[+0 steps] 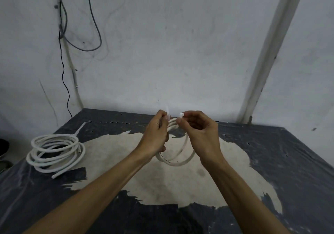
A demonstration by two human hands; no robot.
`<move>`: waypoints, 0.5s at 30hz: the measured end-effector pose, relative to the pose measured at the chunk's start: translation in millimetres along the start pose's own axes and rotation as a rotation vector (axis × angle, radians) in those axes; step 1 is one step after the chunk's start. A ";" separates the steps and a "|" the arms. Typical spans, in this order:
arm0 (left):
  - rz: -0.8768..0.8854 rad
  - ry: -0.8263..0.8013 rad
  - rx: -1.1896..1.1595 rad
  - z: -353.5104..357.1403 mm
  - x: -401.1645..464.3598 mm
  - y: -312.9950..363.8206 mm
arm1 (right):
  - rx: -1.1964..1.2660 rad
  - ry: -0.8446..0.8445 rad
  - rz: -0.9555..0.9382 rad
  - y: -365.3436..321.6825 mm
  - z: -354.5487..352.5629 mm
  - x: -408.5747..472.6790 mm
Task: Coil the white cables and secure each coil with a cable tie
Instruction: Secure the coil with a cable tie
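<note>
I hold a small coil of white cable (178, 158) upright above the middle of the table. My left hand (156, 134) grips the coil's top strands, and the tail of a white cable tie (167, 113) sticks up past its fingers. My right hand (198, 130) pinches the tie's head end between thumb and forefinger, just right of the left hand. The tie passes round the strands between both hands. A second, larger coil of white cable (54, 152) lies flat at the table's left, with another cable tie (80, 128) sticking out from its far side.
The table (271, 161) has a dark cover worn through to a pale patch in the middle. It stands against a grey wall with loose dark wires (63, 35) hanging at the upper left and a white pipe (267, 53) slanting at the right.
</note>
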State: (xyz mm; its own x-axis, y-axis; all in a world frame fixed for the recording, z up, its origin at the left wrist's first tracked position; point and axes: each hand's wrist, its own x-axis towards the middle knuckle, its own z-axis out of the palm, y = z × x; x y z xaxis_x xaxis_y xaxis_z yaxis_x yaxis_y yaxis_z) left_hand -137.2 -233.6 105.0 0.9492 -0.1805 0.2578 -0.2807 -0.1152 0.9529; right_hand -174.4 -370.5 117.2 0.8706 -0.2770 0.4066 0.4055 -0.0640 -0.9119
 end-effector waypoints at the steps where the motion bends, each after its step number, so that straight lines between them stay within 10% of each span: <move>1: 0.013 -0.006 0.018 1.7 -0.9 0.0 | 0.027 0.032 0.009 -1.2 0.6 -0.5; 15: 0.154 -0.018 0.247 17.0 -14.4 -4.1 | 0.094 0.100 0.014 -2.8 -3.0 0.6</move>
State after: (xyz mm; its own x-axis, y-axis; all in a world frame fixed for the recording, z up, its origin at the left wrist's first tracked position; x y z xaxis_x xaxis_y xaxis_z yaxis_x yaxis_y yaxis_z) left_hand -152.1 -247.2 94.6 0.8909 -0.2310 0.3912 -0.4492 -0.3192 0.8345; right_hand -175.9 -373.4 119.8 0.8461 -0.3719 0.3818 0.4218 0.0292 -0.9062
